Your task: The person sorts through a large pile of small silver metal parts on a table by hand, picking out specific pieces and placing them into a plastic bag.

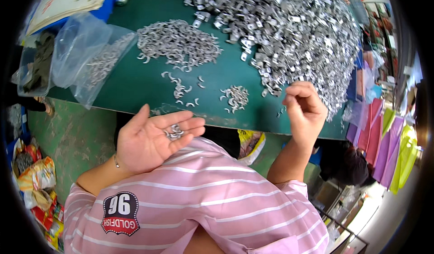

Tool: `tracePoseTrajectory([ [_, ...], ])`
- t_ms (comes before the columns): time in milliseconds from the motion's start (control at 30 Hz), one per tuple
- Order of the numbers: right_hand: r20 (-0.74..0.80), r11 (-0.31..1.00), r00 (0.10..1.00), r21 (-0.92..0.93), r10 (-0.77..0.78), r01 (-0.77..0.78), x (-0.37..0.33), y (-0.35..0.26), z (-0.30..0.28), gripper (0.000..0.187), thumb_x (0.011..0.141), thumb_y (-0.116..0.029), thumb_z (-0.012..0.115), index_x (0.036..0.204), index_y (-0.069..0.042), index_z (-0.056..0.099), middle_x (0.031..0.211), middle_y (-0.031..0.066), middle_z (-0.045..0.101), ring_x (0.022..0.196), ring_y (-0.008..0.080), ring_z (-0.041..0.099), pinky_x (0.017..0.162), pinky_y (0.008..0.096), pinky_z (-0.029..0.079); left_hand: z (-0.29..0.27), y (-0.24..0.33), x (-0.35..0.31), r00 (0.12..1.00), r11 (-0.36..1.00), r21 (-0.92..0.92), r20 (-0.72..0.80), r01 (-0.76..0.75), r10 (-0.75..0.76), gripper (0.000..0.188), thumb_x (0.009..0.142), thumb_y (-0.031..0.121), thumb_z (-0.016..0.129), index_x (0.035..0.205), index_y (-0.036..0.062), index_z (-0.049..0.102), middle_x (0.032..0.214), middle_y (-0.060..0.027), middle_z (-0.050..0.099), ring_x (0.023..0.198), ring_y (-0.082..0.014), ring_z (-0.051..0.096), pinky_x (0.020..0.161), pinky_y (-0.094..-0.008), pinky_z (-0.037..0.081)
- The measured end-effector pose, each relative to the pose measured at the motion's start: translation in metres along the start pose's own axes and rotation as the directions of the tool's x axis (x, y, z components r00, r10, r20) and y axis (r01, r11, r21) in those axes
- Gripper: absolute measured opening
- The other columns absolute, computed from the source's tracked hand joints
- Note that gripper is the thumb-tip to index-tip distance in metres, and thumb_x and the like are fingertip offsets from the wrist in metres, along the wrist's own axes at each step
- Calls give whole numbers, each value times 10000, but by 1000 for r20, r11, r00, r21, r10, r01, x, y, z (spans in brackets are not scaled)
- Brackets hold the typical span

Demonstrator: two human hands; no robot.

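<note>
- Head view: left hand [151,138] lies palm-up and cupped, so a few curved metal clips [173,131] rest there without being grasped.
- Right hand [305,111] hovers over the green table [135,80], its grip pinched shut; contents unclear.
- More clips lie heaped nearby [178,43].

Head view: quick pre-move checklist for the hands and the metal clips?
1. Left hand palm up and open, holding a few small curved clips: ok.
2. Right hand raised at the table edge, fingers curled; whether it pinches a part: cannot tell.
3. Small clip pile on the green table lies apart from the big pile of blocky metal parts: ok.
4. Larger curved-clip pile lies apart from the blocky parts: ok.
5. Plastic bag with clips lies at the table's left edge, partly overhanging: not ok.
</note>
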State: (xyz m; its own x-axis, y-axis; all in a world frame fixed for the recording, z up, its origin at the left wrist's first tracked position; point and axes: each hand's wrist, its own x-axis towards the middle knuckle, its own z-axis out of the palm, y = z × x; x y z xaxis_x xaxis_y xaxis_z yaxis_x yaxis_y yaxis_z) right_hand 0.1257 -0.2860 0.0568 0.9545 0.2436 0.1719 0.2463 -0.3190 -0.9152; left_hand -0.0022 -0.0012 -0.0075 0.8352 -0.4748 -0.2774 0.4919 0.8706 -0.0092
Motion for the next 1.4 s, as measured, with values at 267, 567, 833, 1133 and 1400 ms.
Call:
tracePoseTrajectory([
  [267,-25,902,999,-428,43,-49,-29,11,-37,179,775,100,608,903,5,688,823,45,583,679,99,516,598,233,420,-1,-1,2,1000,1000,8,20,-1,1,779,1013,538,201,1401,-125,331,1422,-315,387,1362,-414,354,1129,-420,345],
  [567,152,952,987,-305,47,2,-28,1,-10,140,776,98,633,873,2,666,875,78,623,718,135,601,630,241,483,-3,0,-3,1000,1000,21,14,-8,8,746,1013,513,249,1397,-120,342,1444,-307,366,1375,-412,333,1148,-428,306],
  [833,552,860,759,137,345,-491,43,-36,-21,112,836,77,641,937,55,685,878,128,708,823,167,698,728,282,568,2,1,-3,999,995,99,-41,-1,5,751,1006,506,298,1383,-143,339,1444,-325,347,1385,-442,291,1160,-435,285],
  [1133,-574,868,807,462,138,180,236,-21,-161,343,890,105,472,1218,197,432,1176,255,560,995,338,653,864,337,585,7,2,1,998,994,110,-53,24,-18,755,1006,510,296,1368,-149,359,1441,-324,350,1385,-434,293,1162,-434,283],
  [1400,26,988,989,-54,-145,147,101,-39,-2,100,858,20,594,932,22,662,881,42,650,787,115,589,693,245,472,10,3,2,996,997,60,-85,42,-37,795,1003,536,263,1405,-150,294,1453,-333,324,1392,-448,276,1151,-422,298],
])
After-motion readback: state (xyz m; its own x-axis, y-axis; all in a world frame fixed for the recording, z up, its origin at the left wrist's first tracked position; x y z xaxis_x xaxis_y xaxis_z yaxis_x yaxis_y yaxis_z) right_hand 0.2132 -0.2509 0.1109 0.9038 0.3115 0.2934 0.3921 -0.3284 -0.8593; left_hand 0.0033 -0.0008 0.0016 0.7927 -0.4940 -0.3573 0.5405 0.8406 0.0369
